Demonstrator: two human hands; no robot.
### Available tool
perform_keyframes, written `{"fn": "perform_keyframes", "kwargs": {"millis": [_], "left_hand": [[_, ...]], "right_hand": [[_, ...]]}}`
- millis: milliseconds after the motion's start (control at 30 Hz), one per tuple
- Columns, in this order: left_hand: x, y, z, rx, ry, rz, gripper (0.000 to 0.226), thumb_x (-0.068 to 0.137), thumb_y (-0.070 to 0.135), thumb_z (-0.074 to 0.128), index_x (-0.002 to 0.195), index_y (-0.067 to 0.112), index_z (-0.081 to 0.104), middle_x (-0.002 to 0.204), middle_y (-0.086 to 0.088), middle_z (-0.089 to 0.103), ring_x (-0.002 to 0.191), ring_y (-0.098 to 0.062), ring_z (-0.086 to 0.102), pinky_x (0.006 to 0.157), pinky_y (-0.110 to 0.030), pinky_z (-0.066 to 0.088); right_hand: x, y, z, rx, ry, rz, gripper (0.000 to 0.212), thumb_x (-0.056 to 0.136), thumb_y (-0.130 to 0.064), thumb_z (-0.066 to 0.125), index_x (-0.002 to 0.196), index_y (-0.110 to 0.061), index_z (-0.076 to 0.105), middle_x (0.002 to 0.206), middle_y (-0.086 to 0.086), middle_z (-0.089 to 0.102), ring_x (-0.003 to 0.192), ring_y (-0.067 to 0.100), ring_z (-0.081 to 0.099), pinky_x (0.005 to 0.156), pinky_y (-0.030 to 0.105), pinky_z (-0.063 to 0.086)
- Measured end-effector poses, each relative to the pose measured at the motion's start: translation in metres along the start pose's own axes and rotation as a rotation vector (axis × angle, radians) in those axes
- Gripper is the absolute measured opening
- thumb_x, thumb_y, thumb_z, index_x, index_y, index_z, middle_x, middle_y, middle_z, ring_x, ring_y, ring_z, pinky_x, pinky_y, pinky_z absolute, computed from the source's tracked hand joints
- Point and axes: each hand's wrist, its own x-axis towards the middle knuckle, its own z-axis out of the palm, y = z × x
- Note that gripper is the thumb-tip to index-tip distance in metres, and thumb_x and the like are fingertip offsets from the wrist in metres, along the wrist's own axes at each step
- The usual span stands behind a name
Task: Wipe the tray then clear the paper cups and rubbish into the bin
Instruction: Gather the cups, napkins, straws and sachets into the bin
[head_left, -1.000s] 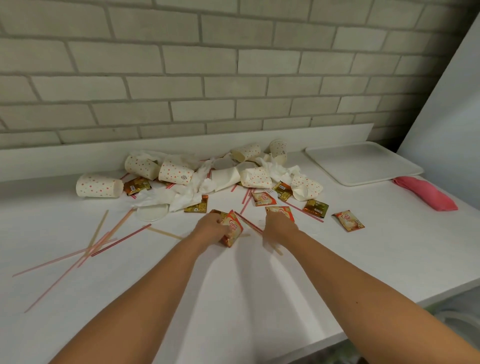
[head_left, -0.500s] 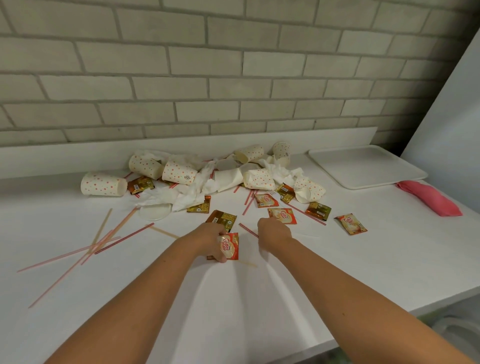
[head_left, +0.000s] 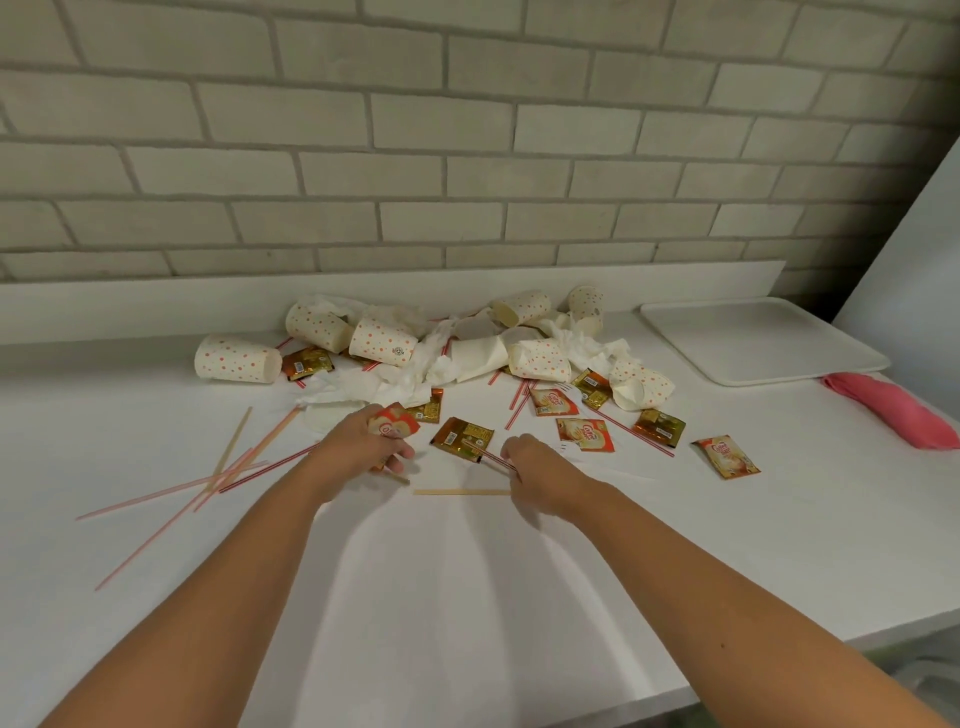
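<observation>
The paper cups (head_left: 238, 358) are white with orange dots. The sachets (head_left: 584, 434) are red and cream, others gold and brown. The straws (head_left: 629, 432) carry red and white stripes. The tray (head_left: 763, 348), napkins (head_left: 343, 387) and tabletop (head_left: 467, 597) are white, the cloth (head_left: 893, 410) is pink, and the brick wall (head_left: 467, 130) is pale grey.

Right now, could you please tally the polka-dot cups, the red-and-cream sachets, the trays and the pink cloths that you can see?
polka-dot paper cups: 7
red-and-cream creamer sachets: 4, one held in the left hand
white tray: 1
pink cloth: 1
Total: 13
</observation>
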Motion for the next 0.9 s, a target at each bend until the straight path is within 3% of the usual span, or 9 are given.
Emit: {"fn": "perform_keyframes", "kwargs": {"millis": [67, 167, 300, 400, 567, 633, 733, 867, 900], "left_hand": [[-0.002, -0.004, -0.013, -0.029, 0.031, 0.015, 0.038, 0.088, 0.007, 0.061, 0.122, 0.015, 0.048, 0.087, -0.004, 0.072, 0.068, -0.017, 0.066, 0.071, -0.029, 0.052], [-0.011, -0.01, -0.027, -0.096, 0.044, 0.034, 0.031, 0.09, 0.017, 0.061, 0.118, 0.017, 0.049, 0.089, -0.005, 0.071, 0.068, -0.015, 0.066, 0.064, -0.025, 0.05], [-0.017, -0.021, -0.042, -0.177, 0.099, -0.001, 0.025, 0.093, 0.022, 0.057, 0.115, 0.013, 0.05, 0.089, -0.008, 0.07, 0.067, -0.016, 0.063, 0.061, -0.024, 0.048], [-0.02, -0.024, -0.051, -0.212, 0.142, -0.021, 0.026, 0.093, 0.021, 0.056, 0.116, 0.011, 0.05, 0.09, -0.008, 0.069, 0.068, -0.016, 0.062, 0.062, -0.024, 0.048], [-0.025, -0.029, -0.077, -0.262, 0.248, -0.032, 0.02, 0.094, 0.021, 0.054, 0.111, 0.013, 0.051, 0.089, -0.006, 0.068, 0.072, -0.018, 0.063, 0.068, -0.027, 0.049], [-0.029, -0.033, -0.089, -0.279, 0.283, -0.038, 0.021, 0.094, 0.022, 0.055, 0.113, 0.013, 0.052, 0.09, -0.007, 0.068, 0.072, -0.018, 0.063, 0.07, -0.027, 0.05], [-0.036, -0.04, -0.104, -0.296, 0.323, -0.066, 0.022, 0.094, 0.023, 0.055, 0.113, 0.013, 0.052, 0.09, -0.007, 0.069, 0.069, -0.016, 0.062, 0.07, -0.026, 0.051], [-0.047, -0.053, -0.124, -0.311, 0.357, -0.065, 0.017, 0.094, 0.02, 0.054, 0.108, 0.01, 0.052, 0.088, -0.008, 0.066, 0.054, -0.007, 0.064, 0.051, -0.016, 0.052], [-0.049, -0.057, -0.13, -0.297, 0.374, -0.07, 0.017, 0.094, 0.02, 0.054, 0.108, 0.01, 0.053, 0.086, -0.007, 0.066, 0.056, -0.008, 0.065, 0.052, -0.017, 0.052]], "right_hand": [[0.001, -0.01, 0.005, -0.013, -0.013, -0.117, 0.037, 0.092, 0.002, 0.046, 0.128, -0.005, 0.048, 0.126, 0.01, 0.042, 0.107, 0.026, 0.051, 0.083, 0.024, 0.039], [-0.001, -0.021, 0.011, 0.001, -0.051, -0.21, 0.022, 0.095, -0.006, 0.042, 0.112, -0.007, 0.056, 0.123, 0.01, 0.046, 0.105, 0.025, 0.05, 0.087, 0.026, 0.039], [0.002, -0.033, 0.009, -0.076, -0.094, -0.203, 0.011, 0.092, -0.009, 0.045, 0.088, -0.015, 0.053, 0.106, 0.012, 0.058, 0.085, 0.02, 0.05, 0.07, 0.024, 0.039], [0.002, -0.042, 0.004, -0.123, -0.193, -0.196, 0.002, 0.086, -0.012, 0.05, 0.087, -0.013, 0.05, 0.09, 0.006, 0.055, 0.079, 0.019, 0.05, 0.055, 0.019, 0.035], [0.005, -0.063, 0.001, -0.022, -0.201, -0.255, 0.004, 0.094, -0.014, 0.037, 0.094, -0.013, 0.041, 0.08, 0.0, 0.046, 0.071, 0.015, 0.043, 0.058, 0.024, 0.032], [0.015, -0.075, 0.003, 0.022, -0.161, -0.278, 0.012, 0.097, -0.01, 0.036, 0.107, -0.011, 0.04, 0.085, 0.003, 0.047, 0.074, 0.017, 0.044, 0.061, 0.027, 0.034], [0.034, -0.099, 0.011, 0.006, -0.126, -0.283, 0.045, 0.091, 0.001, 0.045, 0.133, -0.011, 0.033, 0.104, 0.015, 0.055, 0.087, 0.025, 0.052, 0.068, 0.032, 0.041], [0.053, -0.123, 0.028, -0.006, -0.03, -0.271, 0.033, 0.096, -0.01, 0.045, 0.128, -0.006, 0.044, 0.125, 0.013, 0.047, 0.113, 0.027, 0.051, 0.084, 0.031, 0.04], [0.057, -0.128, 0.031, -0.02, -0.018, -0.26, 0.031, 0.097, -0.014, 0.045, 0.127, -0.006, 0.046, 0.126, 0.012, 0.046, 0.115, 0.026, 0.05, 0.089, 0.03, 0.041]]}}
